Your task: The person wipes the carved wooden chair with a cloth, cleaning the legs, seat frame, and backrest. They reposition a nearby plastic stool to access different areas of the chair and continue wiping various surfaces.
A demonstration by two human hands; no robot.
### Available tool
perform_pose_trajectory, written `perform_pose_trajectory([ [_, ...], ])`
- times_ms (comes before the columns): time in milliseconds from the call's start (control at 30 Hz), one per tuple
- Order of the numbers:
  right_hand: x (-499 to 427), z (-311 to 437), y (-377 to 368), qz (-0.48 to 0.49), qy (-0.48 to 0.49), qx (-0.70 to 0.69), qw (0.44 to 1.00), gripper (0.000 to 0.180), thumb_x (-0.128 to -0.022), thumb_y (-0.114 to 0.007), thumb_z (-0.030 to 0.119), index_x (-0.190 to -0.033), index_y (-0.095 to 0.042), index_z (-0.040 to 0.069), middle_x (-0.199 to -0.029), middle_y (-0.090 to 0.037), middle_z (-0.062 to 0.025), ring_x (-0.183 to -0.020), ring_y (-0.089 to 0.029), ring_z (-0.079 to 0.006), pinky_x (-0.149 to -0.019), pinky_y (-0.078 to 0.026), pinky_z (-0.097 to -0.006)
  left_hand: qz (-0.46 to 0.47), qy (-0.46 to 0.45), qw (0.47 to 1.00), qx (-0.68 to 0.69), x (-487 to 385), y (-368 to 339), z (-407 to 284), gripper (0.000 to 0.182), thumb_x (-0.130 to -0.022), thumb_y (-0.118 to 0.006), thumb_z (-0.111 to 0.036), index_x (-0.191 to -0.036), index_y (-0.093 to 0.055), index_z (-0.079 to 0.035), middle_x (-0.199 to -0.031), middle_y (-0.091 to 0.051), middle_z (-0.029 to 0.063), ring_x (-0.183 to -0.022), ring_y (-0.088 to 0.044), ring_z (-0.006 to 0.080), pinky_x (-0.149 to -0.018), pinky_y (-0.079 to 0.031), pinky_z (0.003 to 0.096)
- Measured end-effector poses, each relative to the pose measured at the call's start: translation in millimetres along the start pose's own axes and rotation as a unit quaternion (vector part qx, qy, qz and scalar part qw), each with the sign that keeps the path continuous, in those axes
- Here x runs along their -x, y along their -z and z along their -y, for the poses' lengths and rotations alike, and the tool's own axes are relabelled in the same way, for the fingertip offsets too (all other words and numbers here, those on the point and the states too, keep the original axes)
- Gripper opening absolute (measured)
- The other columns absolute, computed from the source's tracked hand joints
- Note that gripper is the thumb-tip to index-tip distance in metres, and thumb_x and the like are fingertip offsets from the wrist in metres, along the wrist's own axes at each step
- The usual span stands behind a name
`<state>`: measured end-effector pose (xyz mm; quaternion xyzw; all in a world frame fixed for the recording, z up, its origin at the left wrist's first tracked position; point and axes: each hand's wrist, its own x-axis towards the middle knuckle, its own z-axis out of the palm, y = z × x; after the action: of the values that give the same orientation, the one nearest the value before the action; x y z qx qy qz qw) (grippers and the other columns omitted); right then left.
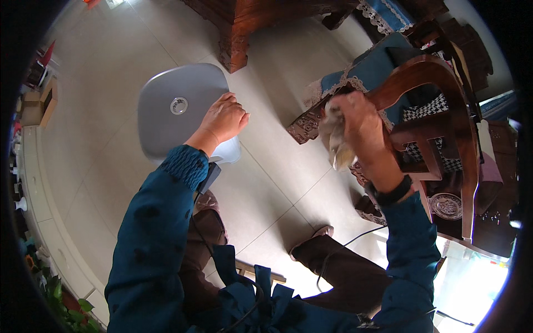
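My left hand (223, 117) is curled in a loose fist over the right edge of a grey plastic stool seat (160, 125) with a round metal-rimmed centre; whether it grips the edge or holds anything is hidden. My right hand (360, 120), slightly blurred, has its fingers closed on a crumpled whitish cloth (339, 145), which hangs below the fingers. That hand is in front of the curved arm of a dark carved wooden armchair (420, 68); whether cloth or hand touches the wood cannot be told. A blue lace-edged cover (374, 62) lies on the chair seat.
A carved wooden furniture leg (234, 50) stands beyond the stool. White drawers (46, 200) curve along the left, with a cardboard box (49, 100) and a green plant (68, 306). Black cables (349, 243) hang near my legs. A houndstooth cushion (429, 110) lies on the armchair.
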<state>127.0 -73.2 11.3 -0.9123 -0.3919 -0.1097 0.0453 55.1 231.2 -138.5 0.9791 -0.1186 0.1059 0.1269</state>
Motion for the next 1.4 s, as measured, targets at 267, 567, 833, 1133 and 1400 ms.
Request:
perform_pose_trajectory([
  [267, -16.8, -6.5, -40.3, -0.047, -0.026, 0.081, 0.995, 0.043, -0.079, -0.060, -0.004, -0.118, -0.059, 0.013, -0.109, -0.055, -0.0150, -0.101, -0.060, -0.0356, -0.086, -0.053, -0.0435, 0.017, 0.001, 1.000, 0.013, -0.9, 4.6, -1.4, 0.034, -0.093, -0.057, -0.024, -0.068, -0.069, -0.003, -0.080, -0.070, 0.0091, -0.097, -0.062, 0.0249, -0.110, -0.037, 0.0376],
  [567, 104.5, 33.8, 35.9, 0.146, -0.133, -0.294, 0.935, 0.047, -0.075, -0.049, -0.014, -0.115, -0.064, 0.005, -0.109, -0.063, -0.0152, -0.104, -0.064, -0.0308, -0.093, -0.050, -0.0356, -0.006, -0.011, 1.000, 0.002, -0.6, -1.9, 1.4, 0.034, -0.091, -0.056, -0.026, -0.068, -0.070, -0.005, -0.076, -0.070, 0.0061, -0.091, -0.062, 0.0213, -0.108, -0.038, 0.0341],
  [833, 160.7, 41.9, 111.3, 0.115, -0.219, -0.376, 0.893, 0.041, -0.084, -0.052, -0.017, -0.118, -0.065, 0.003, -0.115, -0.067, -0.0137, -0.111, -0.065, -0.0250, -0.097, -0.052, -0.0339, 0.041, 0.031, 0.990, 0.132, -12.1, 13.2, -1.6, 0.031, -0.095, -0.055, -0.036, -0.097, -0.072, -0.010, -0.100, -0.072, 0.0093, -0.105, -0.062, 0.0261, -0.110, -0.037, 0.0375],
  [1133, 182.9, 28.0, 117.7, 0.060, -0.368, -0.572, 0.731, 0.043, -0.090, -0.051, -0.010, -0.130, -0.057, 0.003, -0.123, -0.063, -0.0111, -0.114, -0.061, -0.0207, -0.099, -0.052, -0.0340, -0.111, 0.270, 0.952, 0.092, 71.2, 68.7, 152.4, 0.058, -0.097, -0.050, -0.050, -0.136, -0.052, -0.008, -0.139, -0.052, 0.0189, -0.127, -0.053, 0.0338, -0.106, -0.041, 0.0441],
  [1400, 183.5, 38.2, 97.4, -0.011, -0.386, -0.795, 0.467, 0.037, -0.097, -0.043, 0.000, -0.133, -0.050, -0.003, -0.121, -0.063, -0.0130, -0.107, -0.064, -0.0208, -0.098, -0.052, -0.0327, 0.050, 0.556, 0.641, 0.526, 228.0, 66.2, 190.5, 0.104, -0.088, -0.047, -0.077, -0.159, -0.002, -0.015, -0.157, -0.021, 0.0277, -0.146, -0.023, 0.0428, -0.113, -0.026, 0.0622],
])
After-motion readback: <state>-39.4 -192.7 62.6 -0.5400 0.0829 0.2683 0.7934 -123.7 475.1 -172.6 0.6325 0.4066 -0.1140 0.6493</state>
